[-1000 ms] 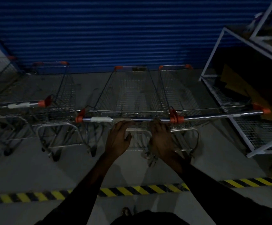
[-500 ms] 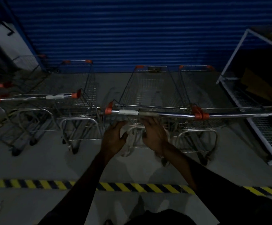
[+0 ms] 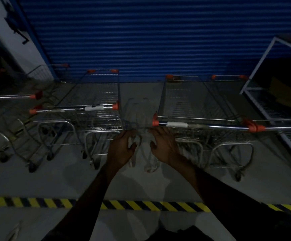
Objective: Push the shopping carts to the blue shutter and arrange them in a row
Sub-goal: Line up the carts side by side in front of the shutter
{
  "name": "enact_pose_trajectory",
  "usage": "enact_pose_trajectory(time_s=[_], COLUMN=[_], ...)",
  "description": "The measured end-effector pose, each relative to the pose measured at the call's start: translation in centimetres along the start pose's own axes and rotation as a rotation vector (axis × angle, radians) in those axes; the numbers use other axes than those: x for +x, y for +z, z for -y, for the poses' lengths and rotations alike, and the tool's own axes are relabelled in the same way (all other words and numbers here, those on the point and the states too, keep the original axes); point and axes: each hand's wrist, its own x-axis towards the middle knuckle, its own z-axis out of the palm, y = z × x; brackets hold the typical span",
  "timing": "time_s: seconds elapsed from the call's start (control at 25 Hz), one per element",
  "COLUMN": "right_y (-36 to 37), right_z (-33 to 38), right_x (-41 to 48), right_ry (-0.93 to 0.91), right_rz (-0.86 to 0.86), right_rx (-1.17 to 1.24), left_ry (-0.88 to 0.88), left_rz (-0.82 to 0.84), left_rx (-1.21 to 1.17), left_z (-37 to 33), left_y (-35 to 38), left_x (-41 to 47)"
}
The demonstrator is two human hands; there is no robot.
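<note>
Several wire shopping carts with orange handle caps stand nose-first toward the blue shutter (image 3: 141, 35). One cart (image 3: 184, 101) is right of centre, its chrome handle (image 3: 202, 125) just beyond my right hand (image 3: 163, 146). Another cart (image 3: 228, 94) stands close on its right. A cart (image 3: 96, 98) sits left of centre, and a further one (image 3: 42, 75) by the shutter's left edge. My left hand (image 3: 122, 148) and right hand hover side by side with fingers spread, holding nothing, over the gap between the two middle carts.
A white metal-frame rack (image 3: 269, 70) stands at the right, close to the rightmost cart. Yellow-black hazard tape (image 3: 141, 205) crosses the floor behind my hands. A white pillar (image 3: 5, 40) flanks the shutter's left edge. Another cart handle (image 3: 11, 96) pokes in at far left.
Both hands have let go of the cart handle and drawn back, fingers now apart. The view has swung left, so the carts sit further right in the frame.
</note>
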Motion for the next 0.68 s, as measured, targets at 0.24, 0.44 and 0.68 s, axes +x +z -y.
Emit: enact_pose_trajectory(time_s=[0.24,0.44,0.68], right_y=[2.7,4.9,7.5], right_z=[2.1,3.3,4.1], right_x=[5.8,10.7,15.9], right_ry=[-0.093,-0.102,-0.121], right_rz=[-0.016,0.006,0.152], right_rx=[0.019,-0.001,0.03], left_ry=[-0.06,-0.094,-0.116], left_rz=[-0.033,-0.062,-0.106], left_rx=[-0.013,0.093,0.125], left_z=[4.1,7.7,12.4], left_y=[-1.3,-3.1,-4.3], left_x=[1.8,4.5,8.2])
